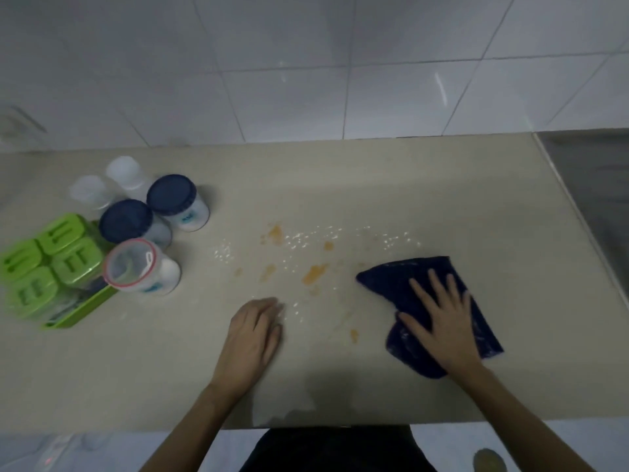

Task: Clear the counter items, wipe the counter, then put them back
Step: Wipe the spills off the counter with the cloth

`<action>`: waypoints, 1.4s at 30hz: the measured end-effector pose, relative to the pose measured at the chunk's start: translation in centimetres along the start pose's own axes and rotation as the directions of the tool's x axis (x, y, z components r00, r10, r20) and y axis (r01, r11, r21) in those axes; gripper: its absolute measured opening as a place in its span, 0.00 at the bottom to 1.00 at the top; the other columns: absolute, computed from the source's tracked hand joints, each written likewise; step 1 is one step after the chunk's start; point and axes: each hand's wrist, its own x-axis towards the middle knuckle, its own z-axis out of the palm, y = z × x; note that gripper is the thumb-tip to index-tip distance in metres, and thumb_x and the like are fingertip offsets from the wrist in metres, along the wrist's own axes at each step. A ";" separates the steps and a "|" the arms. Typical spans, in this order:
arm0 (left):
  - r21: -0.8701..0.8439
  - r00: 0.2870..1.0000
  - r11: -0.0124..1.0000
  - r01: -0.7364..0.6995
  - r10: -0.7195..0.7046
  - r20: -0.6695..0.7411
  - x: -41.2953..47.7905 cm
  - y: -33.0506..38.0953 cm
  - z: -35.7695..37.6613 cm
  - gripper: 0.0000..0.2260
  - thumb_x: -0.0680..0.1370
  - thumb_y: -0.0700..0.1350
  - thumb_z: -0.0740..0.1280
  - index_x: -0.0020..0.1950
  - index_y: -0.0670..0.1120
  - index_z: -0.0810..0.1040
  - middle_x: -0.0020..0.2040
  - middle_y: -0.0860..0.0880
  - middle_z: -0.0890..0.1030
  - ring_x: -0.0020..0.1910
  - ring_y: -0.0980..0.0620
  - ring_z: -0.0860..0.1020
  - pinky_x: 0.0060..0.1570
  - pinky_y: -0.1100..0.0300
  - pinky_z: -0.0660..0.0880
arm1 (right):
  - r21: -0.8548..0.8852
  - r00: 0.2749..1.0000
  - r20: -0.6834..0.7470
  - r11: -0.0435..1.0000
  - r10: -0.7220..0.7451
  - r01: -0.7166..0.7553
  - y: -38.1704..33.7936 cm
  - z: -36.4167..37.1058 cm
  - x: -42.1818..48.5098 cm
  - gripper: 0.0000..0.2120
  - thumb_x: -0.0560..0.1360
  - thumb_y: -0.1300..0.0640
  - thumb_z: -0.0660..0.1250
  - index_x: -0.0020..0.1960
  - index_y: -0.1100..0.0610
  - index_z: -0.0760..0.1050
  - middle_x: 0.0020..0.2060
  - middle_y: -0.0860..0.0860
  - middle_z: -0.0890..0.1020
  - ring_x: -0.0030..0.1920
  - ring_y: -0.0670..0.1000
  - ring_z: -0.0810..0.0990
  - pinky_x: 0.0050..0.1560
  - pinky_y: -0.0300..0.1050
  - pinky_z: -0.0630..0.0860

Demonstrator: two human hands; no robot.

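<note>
— So, where is the cloth?

— On the right half of the counter point(340, 379). It is a dark blue cloth point(422, 277), lying crumpled and partly folded, and the right hand point(442, 321) lies flat on top of it, fingers spread wide and pressing down rather than gripping.

— And the other hand?

— The left hand point(255, 335) rests on the bare counter near the middle, palm down, fingers loosely curled with the tips touching the surface. It holds nothing.

— What is between them?

— Orange stains point(315, 274) and scattered white grains point(306, 240), spread across the middle of the counter, just left of and behind the cloth. One small orange spot point(354, 335) sits between the two hands.

— Where did the counter items end up?

— Grouped at the left end. A green tray point(81, 313) holds clear containers with green lids point(61, 233). Just beside it stand two jars with dark blue lids point(172, 194), two with pale translucent lids point(124, 170) behind them, and one clear jar with a red-rimmed lid point(131, 264) nearest the tray. The picture is blurred there, so I cannot tell what is inside them.

— Anything else?

— White wall tiles point(306, 80) behind the counter, and a metal surface point(595, 172) at the far right.
</note>
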 end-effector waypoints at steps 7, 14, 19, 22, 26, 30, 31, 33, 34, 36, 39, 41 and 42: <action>-0.085 0.996 0.994 0.070 -0.074 -0.043 -1.5 -3.3 -1.0 0.16 0.79 0.49 0.59 0.64 0.44 0.74 0.63 0.47 0.75 0.63 0.49 0.72 0.67 0.55 0.66 | -0.095 0.998 0.048 0.995 0.029 -0.024 -9.3 2.5 -0.8 0.31 0.76 0.33 0.40 0.75 0.43 0.53 0.76 0.56 0.56 0.75 0.67 0.49 0.69 0.75 0.46; -0.019 1.000 1.000 -0.008 0.008 0.019 -1.6 -6.9 -2.1 0.18 0.80 0.49 0.58 0.67 0.44 0.72 0.65 0.45 0.74 0.65 0.47 0.72 0.67 0.49 0.67 | -0.136 0.911 0.144 0.904 -0.387 0.405 -15.8 5.5 0.1 0.26 0.78 0.36 0.47 0.74 0.39 0.55 0.77 0.49 0.55 0.77 0.59 0.50 0.72 0.66 0.44; -0.039 0.992 0.994 0.098 -0.100 -0.073 -0.9 -8.4 -2.6 0.15 0.79 0.47 0.61 0.64 0.42 0.74 0.64 0.44 0.74 0.64 0.45 0.72 0.67 0.50 0.67 | -0.073 0.964 0.111 0.965 -0.243 0.252 -8.9 3.0 0.2 0.26 0.78 0.36 0.46 0.74 0.41 0.55 0.77 0.48 0.54 0.77 0.56 0.46 0.74 0.63 0.42; -0.150 0.973 0.974 0.169 -0.189 -0.135 -0.9 -8.2 -2.8 0.16 0.79 0.46 0.62 0.65 0.42 0.73 0.66 0.45 0.72 0.66 0.47 0.70 0.69 0.52 0.66 | -0.159 0.944 0.137 0.934 -0.299 0.319 -10.2 3.5 0.4 0.27 0.78 0.38 0.47 0.75 0.42 0.52 0.77 0.50 0.55 0.77 0.59 0.46 0.73 0.65 0.44; -0.283 0.929 0.918 0.277 -0.331 -0.167 -0.8 -8.9 -3.1 0.17 0.80 0.47 0.60 0.67 0.44 0.70 0.68 0.48 0.69 0.68 0.52 0.67 0.71 0.58 0.63 | -0.169 0.792 0.220 0.777 -0.569 0.606 -16.3 5.5 2.1 0.26 0.79 0.38 0.46 0.76 0.42 0.49 0.77 0.49 0.55 0.75 0.60 0.51 0.71 0.65 0.47; -0.286 0.917 0.905 0.315 -0.368 -0.155 -0.7 -9.1 -3.1 0.17 0.81 0.48 0.58 0.68 0.44 0.69 0.69 0.48 0.68 0.69 0.54 0.65 0.71 0.65 0.58 | -0.068 0.698 0.248 0.707 -0.671 0.704 -22.2 6.7 5.9 0.25 0.79 0.38 0.48 0.74 0.41 0.54 0.77 0.47 0.54 0.77 0.56 0.49 0.73 0.64 0.44; -0.283 0.916 0.905 0.318 -0.370 -0.153 -0.8 -9.0 -3.0 0.18 0.81 0.48 0.57 0.69 0.44 0.68 0.69 0.48 0.68 0.69 0.56 0.64 0.71 0.66 0.57 | -0.044 0.723 0.238 0.736 -0.649 0.675 -22.7 6.7 7.3 0.25 0.79 0.37 0.48 0.74 0.41 0.55 0.77 0.46 0.54 0.77 0.55 0.49 0.73 0.64 0.44; -0.301 0.904 0.891 0.339 -0.397 -0.158 -0.8 -9.1 -3.2 0.18 0.80 0.50 0.57 0.69 0.45 0.68 0.70 0.48 0.68 0.69 0.57 0.64 0.71 0.64 0.58 | -0.013 0.807 0.203 0.823 -0.554 0.568 -23.2 6.3 10.5 0.27 0.78 0.35 0.43 0.74 0.41 0.56 0.77 0.47 0.55 0.77 0.55 0.49 0.73 0.66 0.47; -0.303 0.900 0.888 0.346 -0.406 -0.161 -0.7 -9.1 -3.1 0.19 0.80 0.51 0.57 0.69 0.45 0.69 0.70 0.48 0.68 0.69 0.56 0.64 0.71 0.62 0.59 | -0.010 0.859 0.174 0.871 -0.482 0.491 -23.4 6.1 11.9 0.28 0.77 0.34 0.41 0.74 0.42 0.57 0.77 0.48 0.55 0.77 0.56 0.50 0.73 0.68 0.49; -0.292 0.891 0.887 0.357 -0.417 -0.178 -0.5 -9.2 -3.1 0.19 0.80 0.52 0.56 0.68 0.45 0.69 0.70 0.48 0.69 0.69 0.54 0.65 0.71 0.56 0.62 | -0.043 0.936 0.120 0.940 -0.331 0.338 -24.4 6.2 13.9 0.30 0.76 0.34 0.41 0.74 0.44 0.57 0.77 0.50 0.56 0.76 0.59 0.51 0.73 0.69 0.47; -0.291 0.871 0.877 0.382 -0.447 -0.203 -0.2 -9.4 -3.1 0.19 0.81 0.52 0.56 0.69 0.45 0.70 0.70 0.48 0.69 0.70 0.53 0.65 0.71 0.54 0.63 | -0.102 0.936 0.130 0.935 -0.326 0.340 -26.2 6.7 14.1 0.29 0.77 0.37 0.44 0.74 0.45 0.57 0.77 0.51 0.56 0.75 0.63 0.52 0.72 0.69 0.45; -0.310 0.865 0.870 0.383 -0.456 -0.209 -0.2 -9.5 -3.1 0.18 0.81 0.51 0.57 0.69 0.46 0.69 0.70 0.49 0.69 0.70 0.55 0.64 0.72 0.56 0.62 | -0.119 0.838 0.210 0.837 -0.504 0.534 -26.0 6.6 13.5 0.27 0.78 0.37 0.42 0.75 0.44 0.56 0.77 0.51 0.55 0.75 0.63 0.52 0.72 0.71 0.48; -0.326 0.860 0.864 0.384 -0.463 -0.214 -0.3 -9.5 -3.1 0.18 0.81 0.50 0.58 0.70 0.47 0.68 0.71 0.50 0.68 0.70 0.57 0.63 0.72 0.58 0.61 | -0.101 0.772 0.228 0.774 -0.593 0.625 -25.6 6.6 13.1 0.27 0.78 0.37 0.42 0.74 0.44 0.56 0.77 0.50 0.55 0.76 0.62 0.52 0.72 0.70 0.48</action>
